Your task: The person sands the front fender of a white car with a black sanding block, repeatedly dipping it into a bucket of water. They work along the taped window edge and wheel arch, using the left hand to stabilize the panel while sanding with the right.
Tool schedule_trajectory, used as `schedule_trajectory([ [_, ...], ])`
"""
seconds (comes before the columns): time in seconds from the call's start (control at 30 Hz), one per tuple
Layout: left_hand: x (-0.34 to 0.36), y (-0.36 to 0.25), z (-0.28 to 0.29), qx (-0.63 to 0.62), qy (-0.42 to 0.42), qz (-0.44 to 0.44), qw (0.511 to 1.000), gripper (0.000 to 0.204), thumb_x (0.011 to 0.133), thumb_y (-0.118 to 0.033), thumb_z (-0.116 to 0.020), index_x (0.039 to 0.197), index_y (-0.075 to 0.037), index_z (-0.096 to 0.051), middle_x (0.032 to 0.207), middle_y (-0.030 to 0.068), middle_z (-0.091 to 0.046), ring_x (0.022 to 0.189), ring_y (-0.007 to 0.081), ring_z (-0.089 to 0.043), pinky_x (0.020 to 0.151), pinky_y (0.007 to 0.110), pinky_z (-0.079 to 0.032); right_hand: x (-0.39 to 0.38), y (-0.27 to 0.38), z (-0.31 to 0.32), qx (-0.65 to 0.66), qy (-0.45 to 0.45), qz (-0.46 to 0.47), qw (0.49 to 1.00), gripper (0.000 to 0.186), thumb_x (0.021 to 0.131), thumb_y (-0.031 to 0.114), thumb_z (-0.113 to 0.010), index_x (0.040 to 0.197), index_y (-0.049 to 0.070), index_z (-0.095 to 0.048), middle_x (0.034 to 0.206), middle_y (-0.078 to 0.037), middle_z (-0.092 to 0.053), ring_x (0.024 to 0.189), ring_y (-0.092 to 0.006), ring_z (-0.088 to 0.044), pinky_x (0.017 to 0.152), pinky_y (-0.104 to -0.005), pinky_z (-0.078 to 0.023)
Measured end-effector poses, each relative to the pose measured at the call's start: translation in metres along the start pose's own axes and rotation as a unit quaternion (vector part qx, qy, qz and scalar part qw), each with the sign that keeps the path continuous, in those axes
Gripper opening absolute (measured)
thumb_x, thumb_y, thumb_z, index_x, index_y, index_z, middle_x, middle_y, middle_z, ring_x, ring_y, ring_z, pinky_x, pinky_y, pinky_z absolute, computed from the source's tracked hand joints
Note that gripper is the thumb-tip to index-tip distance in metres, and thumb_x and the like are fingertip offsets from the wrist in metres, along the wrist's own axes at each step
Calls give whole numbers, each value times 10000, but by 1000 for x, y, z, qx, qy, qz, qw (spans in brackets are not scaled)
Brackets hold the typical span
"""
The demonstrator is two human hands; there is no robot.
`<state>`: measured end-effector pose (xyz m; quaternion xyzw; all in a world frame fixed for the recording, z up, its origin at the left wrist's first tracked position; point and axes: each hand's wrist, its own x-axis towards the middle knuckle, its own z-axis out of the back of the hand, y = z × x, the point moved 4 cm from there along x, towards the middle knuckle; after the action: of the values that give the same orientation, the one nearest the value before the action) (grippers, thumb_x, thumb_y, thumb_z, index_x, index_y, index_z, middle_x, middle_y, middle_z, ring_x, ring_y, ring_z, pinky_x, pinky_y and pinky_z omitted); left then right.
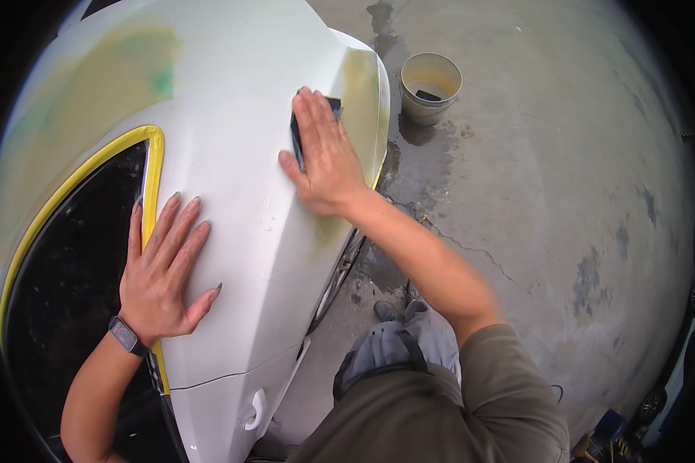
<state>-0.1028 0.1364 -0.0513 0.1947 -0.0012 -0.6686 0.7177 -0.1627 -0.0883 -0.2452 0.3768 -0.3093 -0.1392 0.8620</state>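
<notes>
- Left hand (pixel 164 282): fingers spread, on white car (pixel 239 255) and yellow tape (pixel 156 153).
- Right hand (pixel 326 162): fingers together, thumb apart, flat over dark pad (pixel 335 105) on car.
- Far right: bucket (pixel 425 113).

A white car panel (pixel 235 239) bears a dark pad (pixel 296 140), the grey floor (pixel 533 162) a bucket (pixel 422 113).

partly hidden dark sheet (pixel 296 139) on the white car panel (pixel 235 185)
</notes>
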Motion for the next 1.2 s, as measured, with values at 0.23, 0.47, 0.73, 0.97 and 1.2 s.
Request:
schedule_trajectory([
  [0.23,-1,-2,0,-9,-8,10,1000,712,893,-442,-622,1499,-71,-577,1605,172,-492,1541,380,-382,1283,639,-151,-13,38,-12,36,-75,-52,995,863,1039,490,-511,1634,-63,-220,1709,-260,-229,1604,-410,-173,1290,-565,-160],
  [0.47,-2,-1,0,8,-17,4,1000,730,898,-432,-624,1530,-78,-540,1621,149,-477,1550,351,-373,1296,615,-138,-63,34,-13,-1,-41,10,999,903,992,439,-607,1655,-10,-190,1721,-227,-216,1602,-417,-171,1260,-586,-241],
  [0.73,-5,1,-4,24,-37,-26,999,750,913,-467,-606,1565,-113,-500,1659,117,-430,1573,313,-332,1309,601,-119,-160,106,-58,36,74,115,990,939,958,514,-654,1650,27,-246,1710,-197,-274,1583,-399,-261,1231,-585,-311],
  [0.97,-17,11,-23,61,-82,-45,994,739,929,-496,-608,1571,-149,-494,1669,100,-417,1576,290,-324,1325,558,-104,-68,48,-47,81,-184,-30,979,905,1032,539,-530,1648,-24,-182,1700,-270,-233,1586,-463,-179,1273,-600,-144],
  [1.2,-2,0,-11,101,-82,-76,989,758,940,-553,-548,1571,-139,-474,1667,162,-387,1580,329,-302,1314,581,-111,-190,114,-96,129,-111,39,985,875,1042,490,-497,1682,33,-114,1720,-260,-167,1587,-492,-142,1276,-615,-133],
])
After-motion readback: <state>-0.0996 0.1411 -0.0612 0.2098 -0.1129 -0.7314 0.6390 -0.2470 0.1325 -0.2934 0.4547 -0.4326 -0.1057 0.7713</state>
